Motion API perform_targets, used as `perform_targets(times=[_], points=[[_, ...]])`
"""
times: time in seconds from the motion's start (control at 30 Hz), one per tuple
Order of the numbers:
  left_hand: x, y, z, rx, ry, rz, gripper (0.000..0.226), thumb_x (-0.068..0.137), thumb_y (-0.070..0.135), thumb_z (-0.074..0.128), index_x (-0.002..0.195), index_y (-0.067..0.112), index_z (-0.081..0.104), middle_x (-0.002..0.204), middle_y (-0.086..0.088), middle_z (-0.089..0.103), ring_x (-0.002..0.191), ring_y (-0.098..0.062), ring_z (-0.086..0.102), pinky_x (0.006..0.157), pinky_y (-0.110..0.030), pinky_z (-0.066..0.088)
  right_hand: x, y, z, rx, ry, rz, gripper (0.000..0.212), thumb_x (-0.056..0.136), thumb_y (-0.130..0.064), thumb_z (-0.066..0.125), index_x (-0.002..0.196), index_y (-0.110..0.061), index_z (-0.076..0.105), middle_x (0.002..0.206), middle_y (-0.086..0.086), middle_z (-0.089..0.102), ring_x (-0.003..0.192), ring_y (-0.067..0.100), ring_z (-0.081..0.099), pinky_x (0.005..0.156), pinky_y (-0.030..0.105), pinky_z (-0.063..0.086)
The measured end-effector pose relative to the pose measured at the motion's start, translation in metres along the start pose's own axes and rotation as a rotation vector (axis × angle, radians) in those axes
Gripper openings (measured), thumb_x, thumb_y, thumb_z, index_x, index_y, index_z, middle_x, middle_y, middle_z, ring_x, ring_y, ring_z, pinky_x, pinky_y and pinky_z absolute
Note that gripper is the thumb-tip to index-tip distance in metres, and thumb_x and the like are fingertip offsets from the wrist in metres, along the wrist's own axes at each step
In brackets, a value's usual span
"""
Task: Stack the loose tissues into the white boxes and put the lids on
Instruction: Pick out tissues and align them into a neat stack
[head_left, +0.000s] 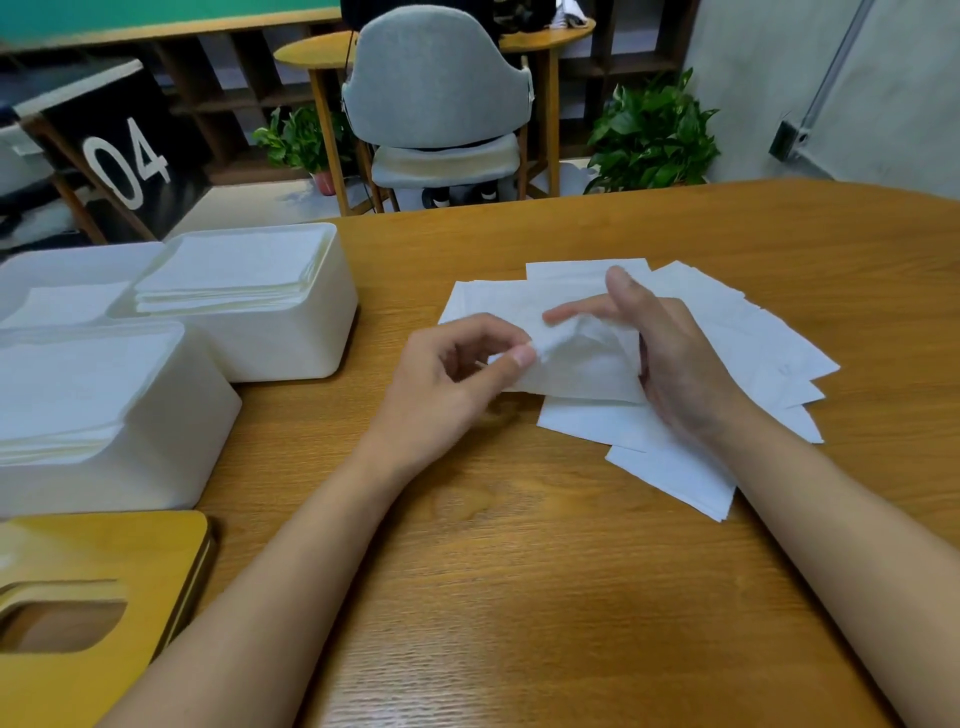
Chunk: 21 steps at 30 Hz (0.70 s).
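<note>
Several loose white tissues (737, 338) lie spread over the middle of the wooden table (519, 597). My left hand (447, 384) pinches the raised corner of one tissue (582, 358) between thumb and forefinger. My right hand (670, 358) holds the same tissue from the right, fingers partly under it. At the left stand three white boxes, all without lids: the far box (291, 338) and the near box (104, 467) each hold a stack of tissues, and the back-left box (57, 270) holds a few. A wooden lid (93, 556) with a slot lies at the front left.
A grey chair (441, 104) stands beyond the table's far edge, with potted plants (654, 135) on the floor either side. Another small wooden table (311, 52) and dark shelving stand behind. A black sign reading 04 (124, 161) is at the back left.
</note>
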<state>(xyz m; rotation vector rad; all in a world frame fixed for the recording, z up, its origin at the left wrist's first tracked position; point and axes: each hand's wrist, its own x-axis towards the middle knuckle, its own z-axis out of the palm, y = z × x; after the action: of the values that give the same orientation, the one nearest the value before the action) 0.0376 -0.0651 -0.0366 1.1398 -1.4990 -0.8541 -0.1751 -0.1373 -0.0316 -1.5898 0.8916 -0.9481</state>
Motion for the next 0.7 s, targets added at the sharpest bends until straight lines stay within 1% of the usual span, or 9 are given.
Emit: perform_targets(times=[0.07,0.1,0.17,0.23,0.37,0.47,0.57,0.63,0.7], points=[[0.003,-0.001,-0.005,-0.103,0.066,-0.022,0.004,0.098,0.012,0.072,0.095,0.010,0.074,0.086,0.003,0.071,0.074,-0.012,0.060,0.068,-0.025,0.050,-0.001,0.001,-0.001,0.030,-0.032,-0.055,0.064,0.094,-0.064,0.064,0.096,-0.002,0.078,0.096,0.000,0.076,0.091,0.021,0.070,0.081,0.034,0.047],[0.004,-0.003,-0.007,-0.157,0.101,-0.037,0.006,0.097,0.015,0.072,0.097,0.009,0.074,0.088,-0.002,0.071,0.075,-0.016,0.060,0.069,-0.028,0.051,-0.002,0.001,0.000,-0.012,-0.028,-0.097,0.046,0.095,-0.050,0.072,0.093,-0.004,0.078,0.090,-0.002,0.076,0.085,0.017,0.070,0.078,0.029,0.049],[0.006,-0.003,-0.010,-0.241,0.149,-0.081,0.013,0.095,0.019,0.069,0.100,0.007,0.073,0.092,-0.012,0.070,0.078,-0.024,0.059,0.069,-0.033,0.052,-0.002,0.000,0.000,-0.086,0.006,-0.131,0.015,0.094,-0.026,0.078,0.094,-0.012,0.081,0.090,-0.004,0.080,0.086,0.013,0.075,0.077,0.022,0.053],[0.007,-0.001,-0.011,-0.231,0.146,-0.125,0.014,0.092,0.016,0.065,0.096,0.005,0.073,0.091,-0.012,0.069,0.080,-0.025,0.061,0.069,-0.035,0.054,-0.003,0.000,-0.001,-0.091,0.045,-0.122,0.008,0.092,-0.019,0.080,0.094,-0.012,0.081,0.092,-0.003,0.081,0.088,0.012,0.076,0.076,0.020,0.054],[0.004,0.001,-0.012,-0.140,0.047,-0.130,0.020,0.091,0.025,0.059,0.087,0.010,0.073,0.084,-0.008,0.067,0.082,-0.022,0.064,0.073,-0.040,0.056,-0.004,-0.002,-0.002,-0.137,0.025,-0.100,0.005,0.091,-0.019,0.080,0.093,-0.014,0.082,0.092,-0.004,0.081,0.087,0.012,0.076,0.075,0.021,0.055],[0.000,0.006,-0.012,-0.066,0.026,-0.068,0.046,0.093,0.048,0.062,0.106,0.006,0.075,0.097,-0.011,0.076,0.093,-0.019,0.072,0.078,-0.032,0.056,-0.007,-0.003,-0.001,-0.191,-0.043,-0.095,0.007,0.092,-0.020,0.080,0.096,-0.015,0.083,0.094,-0.003,0.081,0.091,0.015,0.075,0.082,0.026,0.055],[-0.001,0.013,-0.010,-0.012,0.114,-0.030,0.029,0.090,0.032,0.082,0.110,0.011,0.077,0.103,0.001,0.080,0.098,-0.015,0.076,0.078,-0.025,0.058,-0.009,-0.005,0.000,-0.222,-0.107,-0.101,0.005,0.094,-0.019,0.079,0.096,-0.019,0.083,0.090,-0.007,0.080,0.087,0.011,0.075,0.079,0.023,0.054],[0.000,0.013,-0.010,0.004,0.142,-0.024,0.023,0.086,0.017,0.086,0.106,0.010,0.079,0.102,0.001,0.081,0.097,-0.015,0.076,0.078,-0.026,0.059,-0.010,-0.006,0.002,-0.248,-0.134,-0.098,0.006,0.094,-0.020,0.078,0.096,-0.021,0.083,0.089,-0.009,0.079,0.086,0.009,0.074,0.078,0.023,0.053],[0.001,0.011,-0.010,0.045,0.130,-0.024,0.014,0.087,0.012,0.085,0.100,0.010,0.081,0.099,0.002,0.080,0.096,-0.015,0.075,0.079,-0.027,0.059,-0.011,-0.005,0.005,-0.250,-0.124,-0.106,0.007,0.093,-0.024,0.079,0.099,-0.022,0.083,0.095,-0.009,0.080,0.094,0.010,0.073,0.086,0.027,0.054]])
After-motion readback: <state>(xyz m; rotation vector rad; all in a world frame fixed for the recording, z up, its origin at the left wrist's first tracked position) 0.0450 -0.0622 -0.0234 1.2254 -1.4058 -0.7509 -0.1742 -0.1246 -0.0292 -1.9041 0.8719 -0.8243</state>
